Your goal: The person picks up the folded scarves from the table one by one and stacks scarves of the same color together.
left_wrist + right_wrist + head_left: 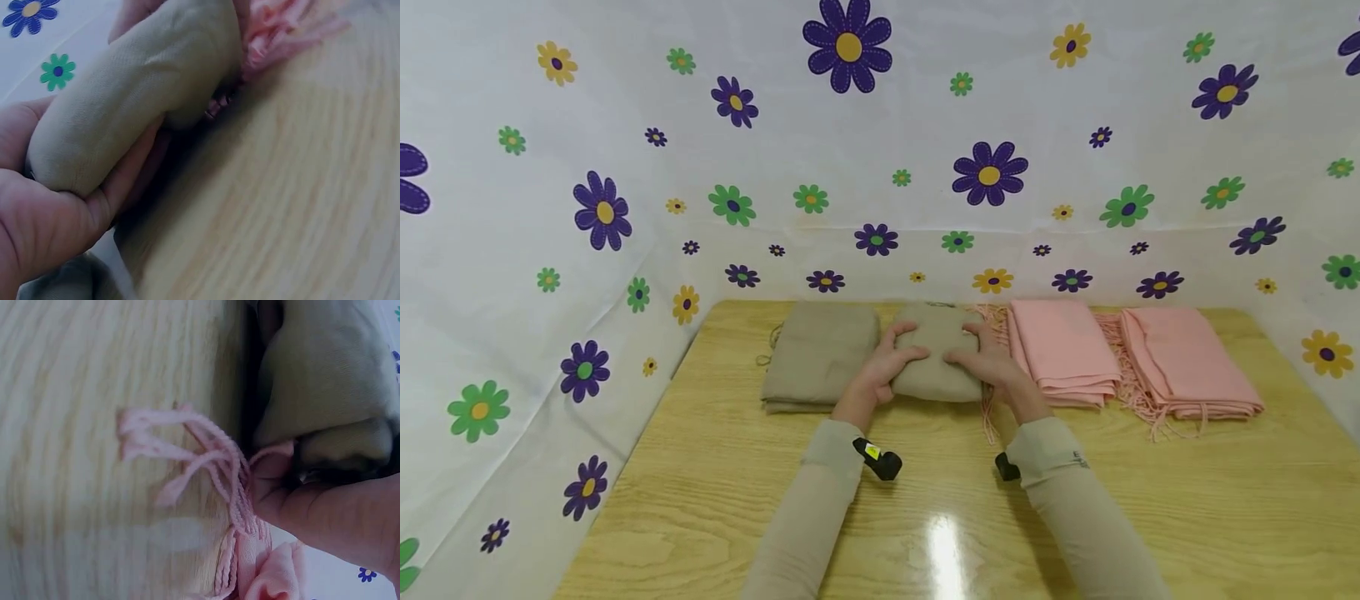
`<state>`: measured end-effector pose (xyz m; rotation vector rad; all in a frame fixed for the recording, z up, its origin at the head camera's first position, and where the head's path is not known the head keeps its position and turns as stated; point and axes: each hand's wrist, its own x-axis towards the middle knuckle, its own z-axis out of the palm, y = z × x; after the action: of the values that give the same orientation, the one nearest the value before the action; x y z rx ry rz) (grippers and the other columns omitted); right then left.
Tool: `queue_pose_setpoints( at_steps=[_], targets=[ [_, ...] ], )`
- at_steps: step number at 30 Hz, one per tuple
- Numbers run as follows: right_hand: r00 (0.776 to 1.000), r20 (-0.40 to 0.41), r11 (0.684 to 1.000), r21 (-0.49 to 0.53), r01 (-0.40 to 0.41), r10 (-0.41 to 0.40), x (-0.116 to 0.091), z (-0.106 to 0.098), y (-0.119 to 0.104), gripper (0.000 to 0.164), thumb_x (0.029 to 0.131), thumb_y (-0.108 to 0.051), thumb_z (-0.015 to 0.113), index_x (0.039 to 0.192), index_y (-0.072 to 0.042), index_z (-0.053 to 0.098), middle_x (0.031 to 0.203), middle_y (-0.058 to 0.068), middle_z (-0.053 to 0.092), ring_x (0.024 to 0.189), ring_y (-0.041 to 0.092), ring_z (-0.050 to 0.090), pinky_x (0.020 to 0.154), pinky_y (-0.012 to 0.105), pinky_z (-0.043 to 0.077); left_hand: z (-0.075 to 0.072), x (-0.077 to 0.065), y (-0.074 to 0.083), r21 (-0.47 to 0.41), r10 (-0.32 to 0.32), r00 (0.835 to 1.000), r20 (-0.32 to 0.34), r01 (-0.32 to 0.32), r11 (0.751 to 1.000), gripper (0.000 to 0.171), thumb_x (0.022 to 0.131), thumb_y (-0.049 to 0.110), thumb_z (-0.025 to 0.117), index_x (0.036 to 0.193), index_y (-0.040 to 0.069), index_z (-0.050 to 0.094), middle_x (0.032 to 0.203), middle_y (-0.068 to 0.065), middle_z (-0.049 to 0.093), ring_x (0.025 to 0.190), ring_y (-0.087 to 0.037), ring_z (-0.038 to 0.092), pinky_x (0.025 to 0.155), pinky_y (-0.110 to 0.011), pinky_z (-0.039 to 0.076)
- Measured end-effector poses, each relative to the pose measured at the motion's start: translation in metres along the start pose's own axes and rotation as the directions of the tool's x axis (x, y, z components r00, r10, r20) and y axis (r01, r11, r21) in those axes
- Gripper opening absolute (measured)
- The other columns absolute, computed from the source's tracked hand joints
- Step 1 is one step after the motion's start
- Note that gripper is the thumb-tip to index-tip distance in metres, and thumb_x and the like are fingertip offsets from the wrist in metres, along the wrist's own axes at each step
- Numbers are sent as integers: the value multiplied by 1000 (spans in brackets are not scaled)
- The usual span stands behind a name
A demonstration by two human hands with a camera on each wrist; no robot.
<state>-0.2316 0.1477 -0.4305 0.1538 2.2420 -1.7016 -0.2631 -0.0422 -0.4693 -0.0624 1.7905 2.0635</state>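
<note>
Between both hands is a folded grey-green cloth (937, 358), a compact bundle near the back of the table. My left hand (889, 362) grips its left side, thumb over the top and fingers curled under the edge, as the left wrist view shows. On the opposite side my right hand (992, 357) holds the bundle, its thumb on top; in the right wrist view the fingers tuck beneath the folded cloth (331, 375). Pink fringe (219, 450) hangs beside the right hand. A second folded grey-green cloth (823, 350) lies just left of the left hand.
Two folded pink fringed scarves, one nearer (1063, 346) and one farther right (1187, 358), lie right of the hands. All rest on a wooden table (737, 500). A flower-print white sheet (917, 125) hangs behind and at both sides.
</note>
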Motion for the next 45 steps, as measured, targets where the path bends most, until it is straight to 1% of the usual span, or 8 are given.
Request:
queue_pose_setpoints(
  at_steps=[12, 15, 17, 20, 23, 32, 39, 45],
  targets=[
    [986, 166, 1000, 17, 18, -21, -2, -12, 0, 79, 104, -49, 39, 160, -22, -10, 165, 17, -6, 145, 40, 21, 110, 56, 34, 4, 0, 6, -212, -31, 1000, -6, 29, 977, 54, 93, 7, 62, 140, 23, 42, 130, -15, 47, 84, -19, 61, 64, -28, 53],
    [986, 167, 994, 112, 6, -25, 0, -13, 2, 81, 103, -46, 43, 159, -26, -12, 164, 17, -1, 138, 37, 34, 101, 49, 45, 5, 0, 7, -251, -32, 999, -3, 30, 967, 51, 94, 6, 61, 138, 23, 42, 130, -14, 46, 83, -18, 61, 64, -26, 54],
    [988, 149, 977, 214, 8, -40, 2, -13, 5, 82, 103, -39, 48, 160, -27, -9, 162, 19, 10, 123, 32, 48, 90, 41, 52, 6, -2, 6, -261, -34, 999, 3, 34, 965, 50, 95, 7, 60, 137, 24, 40, 131, -14, 45, 86, -18, 61, 65, -26, 54],
    [992, 116, 942, 334, 0, -41, 3, -11, 12, 84, 100, -26, 56, 160, -27, -3, 154, 22, 25, 100, 22, 59, 77, 31, 54, 6, -6, 2, -229, -48, 999, 17, 51, 972, 52, 95, 8, 61, 138, 25, 38, 134, -15, 43, 90, -20, 60, 67, -28, 54],
    [994, 104, 921, 390, -17, -25, 2, -11, 19, 88, 97, -17, 61, 160, -29, 0, 148, 25, 30, 91, 21, 62, 73, 34, 56, 5, -8, -4, -166, -56, 998, 32, 61, 984, 57, 93, 9, 64, 141, 26, 37, 136, -17, 41, 93, -22, 60, 69, -30, 54],
    [980, 119, 966, 224, 127, -156, 5, -14, 31, 98, 96, -14, 64, 159, -33, -8, 164, 16, 1, 126, 40, 44, 82, 37, 54, 2, -12, -8, -48, -21, 999, 48, 23, 999, 64, 90, 10, 68, 144, 27, 37, 146, -20, 35, 100, -26, 59, 74, -33, 54],
    [970, 142, 964, 209, 167, -199, 6, -13, 37, 71, 96, -9, 63, 155, -15, 24, 156, 20, 16, 112, 29, 51, 81, 32, 52, 1, -12, -13, -4, 12, 999, 37, -12, 1000, 66, 89, 13, 71, 144, 30, 38, 145, -18, 36, 100, -26, 60, 75, -34, 54],
    [979, 132, 956, 272, 113, -153, 2, -4, 36, 66, 96, -7, 62, 152, -10, 26, 147, 26, 29, 98, 21, 58, 78, 33, 54, -6, -14, -18, -13, 38, 998, 40, -37, 999, 65, 91, 13, 71, 144, 31, 39, 145, -18, 38, 101, -26, 61, 76, -35, 55]
  ],
)
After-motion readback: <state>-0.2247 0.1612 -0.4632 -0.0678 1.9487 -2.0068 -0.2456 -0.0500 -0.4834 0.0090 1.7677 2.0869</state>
